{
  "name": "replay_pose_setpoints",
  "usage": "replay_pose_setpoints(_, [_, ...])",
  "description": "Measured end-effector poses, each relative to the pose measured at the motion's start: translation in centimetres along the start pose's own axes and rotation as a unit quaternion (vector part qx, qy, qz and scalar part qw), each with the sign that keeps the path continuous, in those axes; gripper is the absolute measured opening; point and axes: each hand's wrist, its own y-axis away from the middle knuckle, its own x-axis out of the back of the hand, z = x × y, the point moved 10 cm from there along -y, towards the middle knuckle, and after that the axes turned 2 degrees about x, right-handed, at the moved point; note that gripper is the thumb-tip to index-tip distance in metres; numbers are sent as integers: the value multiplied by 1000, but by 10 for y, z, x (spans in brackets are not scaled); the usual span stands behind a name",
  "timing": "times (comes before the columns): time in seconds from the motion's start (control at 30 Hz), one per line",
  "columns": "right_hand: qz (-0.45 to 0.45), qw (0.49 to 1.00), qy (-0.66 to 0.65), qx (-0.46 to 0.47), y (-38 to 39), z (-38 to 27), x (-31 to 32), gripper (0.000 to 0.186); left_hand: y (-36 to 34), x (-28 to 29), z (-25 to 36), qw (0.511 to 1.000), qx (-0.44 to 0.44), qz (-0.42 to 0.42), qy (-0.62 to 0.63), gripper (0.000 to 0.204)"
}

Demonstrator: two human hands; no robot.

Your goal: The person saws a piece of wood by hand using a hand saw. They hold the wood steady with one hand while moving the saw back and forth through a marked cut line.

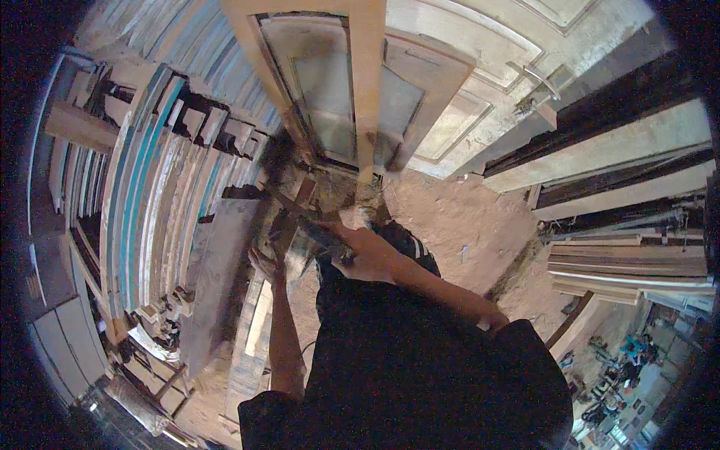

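Mostly beyond the right fingers [354, 241] clenched around its end, a long dark tool [318, 231]; grip of left fingers [259, 262] unclear.

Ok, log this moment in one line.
Right hand: gripping long dark tool | Left hand: nearby, grip unclear | Ahead: brown panelled door | Left side: stacked boards

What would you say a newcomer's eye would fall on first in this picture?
Probably the pale panelled door at upper right, beside a brown panelled door at top centre. On the left, stacked boards show teal strips. Near the centre, the right hand seems to hold a dark, long object, too dim to identify.
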Motion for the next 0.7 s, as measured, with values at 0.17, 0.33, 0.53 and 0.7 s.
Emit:
replay_pose_setpoints(0.17, [21,999,31,35,2,7,-4,69,-15,-60,7,988,38,-120,-90,71])
replay_pose_setpoints(0.33, [-8,999,41,-34,7,-12,-15,79,-29,-51,30,992,-35,-105,-55,66])
replay_pose_setpoints(0.53, [47,995,90,-5,19,-2,-14,78,-22,-65,25,971,58,-220,-80,65])
replay_pose_setpoints(0.7, [92,979,107,-148,30,18,1,66,-25,-86,-2,946,174,-273,-4,63])
